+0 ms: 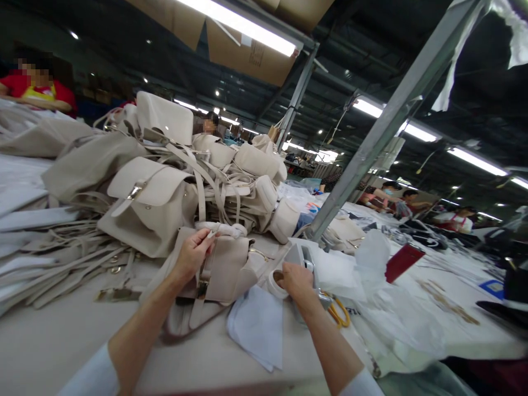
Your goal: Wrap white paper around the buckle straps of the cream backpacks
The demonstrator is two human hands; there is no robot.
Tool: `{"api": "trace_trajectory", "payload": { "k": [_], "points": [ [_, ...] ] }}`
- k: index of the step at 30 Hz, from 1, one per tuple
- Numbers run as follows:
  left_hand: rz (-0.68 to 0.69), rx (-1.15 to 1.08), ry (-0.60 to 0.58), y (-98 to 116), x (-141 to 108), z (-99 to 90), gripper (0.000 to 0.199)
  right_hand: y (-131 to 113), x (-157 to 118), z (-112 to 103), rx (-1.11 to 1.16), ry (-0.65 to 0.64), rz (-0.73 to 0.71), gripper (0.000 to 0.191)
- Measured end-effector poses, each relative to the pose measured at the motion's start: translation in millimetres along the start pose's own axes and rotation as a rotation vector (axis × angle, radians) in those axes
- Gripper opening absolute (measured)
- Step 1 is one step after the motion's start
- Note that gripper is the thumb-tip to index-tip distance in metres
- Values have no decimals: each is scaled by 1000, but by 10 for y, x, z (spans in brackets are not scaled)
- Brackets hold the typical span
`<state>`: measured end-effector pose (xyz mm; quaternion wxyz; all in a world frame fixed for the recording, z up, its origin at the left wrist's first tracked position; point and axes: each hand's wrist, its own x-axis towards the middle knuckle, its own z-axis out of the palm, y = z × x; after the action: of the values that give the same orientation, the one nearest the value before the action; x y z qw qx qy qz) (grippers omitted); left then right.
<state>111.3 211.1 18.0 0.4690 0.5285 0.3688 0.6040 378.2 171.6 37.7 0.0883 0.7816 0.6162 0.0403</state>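
The bag (pixel 231 269) lies on the tabletop (pixel 185 368) between the two hands, at the front of a heap (pixel 253 159) of similar bags. The left hand (pixel 193 253) is at its near upper edge, fingers pinched together on a small pale piece beside the white-wrapped handle (pixel 226 228). The right hand (pixel 297 279) is curled at the roll (pixel 276 284) and the grey dispenser (pixel 293 251); its fingertips are hidden, so whether they grip anything cannot be told.

The bag looks light and fairly soft, with a stiffer flap, and probably slips little. The wrapped handle or the firm body seems the best hold (the loose straps would likely let it swing, and the metal clasp (pixel 203 286) could scratch).

As for containers, the bag looks filled out, yet its contents are out of sight. Flaps cover several bags in the heap too. The roll's brown core is hollow.
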Motion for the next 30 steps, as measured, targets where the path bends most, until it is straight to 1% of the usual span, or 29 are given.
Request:
{"api": "trace_trajectory", "payload": {
  "k": [3,5,6,9,11,14,15,17,18,20,22,24,25,27,29,30],
  "points": [
    [-3,-7,-8,-3,2,-5,34,-40,76,18,-17,-49,-14,22],
    [-6,-19,-8,-11,-1,-7,33,-65,29,4,-8,-28,-31,16],
    [-7,-25,-7,-15,-6,-7,33,-74,-30,-7,2,1,-40,17],
    [-12,-43,-5,-15,-40,0,32,-80,-339,18,60,112,-64,34],
    [-15,-57,-2,5,-80,13,29,-62,-595,135,108,149,-87,38],
    [-13,-79,13,62,-146,43,26,-24,-910,460,239,208,-187,30],
    [-12,-83,18,83,-163,53,25,-17,-976,578,293,240,-220,31],
    [-11,-84,19,116,-184,69,24,-17,-1046,771,394,315,-253,44],
    [-12,-83,15,127,-189,74,24,-26,-1056,831,431,346,-251,48],
    [-19,-84,5,138,-193,79,25,-59,-1044,869,490,385,-247,46],
    [-26,-87,2,139,-199,77,26,-99,-1011,827,519,367,-248,44],
    [-28,-90,10,141,-212,73,26,-133,-975,760,523,288,-245,43],
    [-27,-92,18,144,-220,72,26,-143,-958,733,521,239,-241,40],
    [-18,-101,42,156,-238,73,25,-146,-930,705,518,157,-239,26],
    [-4,-116,74,175,-257,80,27,-127,-908,712,524,118,-249,14],
    [5,-121,90,187,-269,86,30,-112,-900,725,540,115,-255,11]
  ]
}}
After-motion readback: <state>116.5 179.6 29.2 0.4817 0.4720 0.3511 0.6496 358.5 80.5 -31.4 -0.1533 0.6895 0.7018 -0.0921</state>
